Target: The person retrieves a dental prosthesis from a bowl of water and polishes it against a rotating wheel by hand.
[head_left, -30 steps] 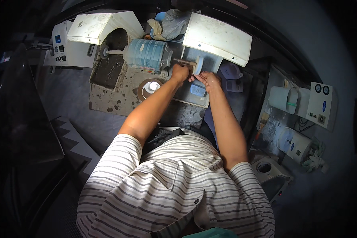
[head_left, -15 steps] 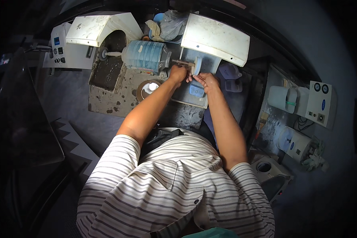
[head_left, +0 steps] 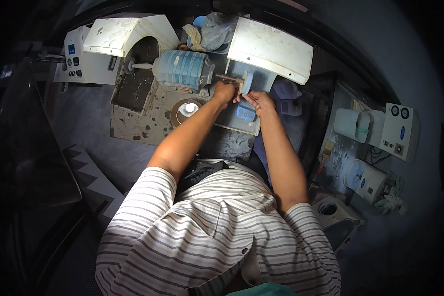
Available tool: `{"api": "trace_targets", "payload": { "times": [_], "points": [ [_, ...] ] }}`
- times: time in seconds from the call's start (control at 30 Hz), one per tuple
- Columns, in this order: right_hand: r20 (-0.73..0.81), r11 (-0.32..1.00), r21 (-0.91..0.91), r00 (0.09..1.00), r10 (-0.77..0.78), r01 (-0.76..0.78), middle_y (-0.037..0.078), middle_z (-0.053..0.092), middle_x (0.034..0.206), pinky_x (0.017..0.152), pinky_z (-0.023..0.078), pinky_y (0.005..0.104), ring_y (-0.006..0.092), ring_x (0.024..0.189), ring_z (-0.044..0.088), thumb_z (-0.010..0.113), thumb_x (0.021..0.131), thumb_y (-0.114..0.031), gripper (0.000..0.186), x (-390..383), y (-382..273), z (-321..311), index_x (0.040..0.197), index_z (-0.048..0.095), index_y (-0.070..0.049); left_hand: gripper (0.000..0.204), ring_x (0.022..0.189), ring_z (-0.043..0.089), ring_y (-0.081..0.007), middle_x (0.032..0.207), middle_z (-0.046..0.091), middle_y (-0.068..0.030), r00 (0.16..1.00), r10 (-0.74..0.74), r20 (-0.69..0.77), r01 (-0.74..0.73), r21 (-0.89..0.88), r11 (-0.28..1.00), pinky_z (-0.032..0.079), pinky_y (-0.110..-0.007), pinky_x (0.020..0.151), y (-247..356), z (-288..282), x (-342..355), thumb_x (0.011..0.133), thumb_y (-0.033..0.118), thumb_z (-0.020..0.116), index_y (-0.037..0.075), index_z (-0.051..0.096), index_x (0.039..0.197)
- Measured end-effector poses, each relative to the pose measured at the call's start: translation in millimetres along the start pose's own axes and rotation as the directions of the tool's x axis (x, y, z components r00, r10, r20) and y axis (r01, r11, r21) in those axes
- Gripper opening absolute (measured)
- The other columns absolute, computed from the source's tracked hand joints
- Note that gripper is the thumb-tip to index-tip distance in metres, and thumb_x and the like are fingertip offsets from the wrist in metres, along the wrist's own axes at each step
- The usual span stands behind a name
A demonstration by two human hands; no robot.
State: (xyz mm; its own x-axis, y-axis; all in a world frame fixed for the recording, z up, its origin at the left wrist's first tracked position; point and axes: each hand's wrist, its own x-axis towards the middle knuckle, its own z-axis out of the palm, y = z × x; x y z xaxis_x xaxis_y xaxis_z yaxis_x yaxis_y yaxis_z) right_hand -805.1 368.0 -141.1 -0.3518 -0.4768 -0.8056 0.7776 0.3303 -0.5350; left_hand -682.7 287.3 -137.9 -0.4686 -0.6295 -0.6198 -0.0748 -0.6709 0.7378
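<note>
Wheel [head_left: 248,82], pale, round: on rod [head_left: 230,77] just below white hood [head_left: 271,49], right of blue ribbed jug [head_left: 178,69]. Left hand [head_left: 224,93] and right hand [head_left: 262,102] close beside wheel's near edge, fingers bent. Grip of each: cannot tell whether grasping; fingertips too small. Blue block [head_left: 245,113] below hands. Tabletop [head_left: 133,129] stained.

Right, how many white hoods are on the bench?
2: the left hood, above part of the dark tray, and the right hood, beyond the left hand and right hand. Others could hide in shadow.
</note>
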Motion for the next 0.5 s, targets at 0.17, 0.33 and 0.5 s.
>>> {"api": "trace_targets", "payload": {
  "times": [0.17, 0.33, 0.5],
  "points": [
    [0.002, 0.998, 0.059, 1.000, 0.007, -0.007, 0.020, 0.058, 0.085, 0.068, 0.058, 0.0332, 0.0297, 0.073, 0.063, 0.049, 0.083, 0.003, 0.007, 2.0, 10.1, 3.2, 0.085, 0.049, 0.010, 0.018, 0.037, 0.048, -0.0181, 0.054, 0.052, -0.0101, 1.000, -0.012, 0.006, 0.013, -0.044, 0.999, 0.030, -0.029, 0.031, -1.3, -7.8, 2.2, 0.082, 0.007, 0.053, -0.004, 0.054, 0.067],
    [-0.023, 0.991, 0.133, 1.000, 0.005, -0.002, 0.020, 0.057, 0.084, 0.069, 0.059, 0.0339, 0.0309, 0.072, 0.063, 0.049, 0.083, 0.003, 0.007, 0.8, 12.8, 1.4, 0.085, 0.047, 0.010, 0.018, 0.037, 0.048, -0.0175, 0.053, 0.051, -0.0102, 1.000, -0.011, 0.004, 0.011, -0.022, 1.000, 0.028, -0.028, 0.030, 1.6, -3.7, 0.9, 0.081, 0.007, 0.053, -0.003, 0.054, 0.067],
    [0.006, 0.996, 0.091, 1.000, 0.021, -0.021, 0.019, 0.057, 0.083, 0.070, 0.059, 0.0347, 0.0298, 0.074, 0.062, 0.049, 0.083, 0.004, 0.005, 8.2, 9.1, -4.2, 0.085, 0.048, 0.009, 0.017, 0.036, 0.048, -0.0177, 0.052, 0.050, -0.0103, 0.999, -0.021, -0.040, 0.020, -0.038, 0.999, 0.028, -0.028, 0.030, -2.1, 1.7, 0.9, 0.081, 0.007, 0.053, -0.003, 0.053, 0.067]
  ]
}}
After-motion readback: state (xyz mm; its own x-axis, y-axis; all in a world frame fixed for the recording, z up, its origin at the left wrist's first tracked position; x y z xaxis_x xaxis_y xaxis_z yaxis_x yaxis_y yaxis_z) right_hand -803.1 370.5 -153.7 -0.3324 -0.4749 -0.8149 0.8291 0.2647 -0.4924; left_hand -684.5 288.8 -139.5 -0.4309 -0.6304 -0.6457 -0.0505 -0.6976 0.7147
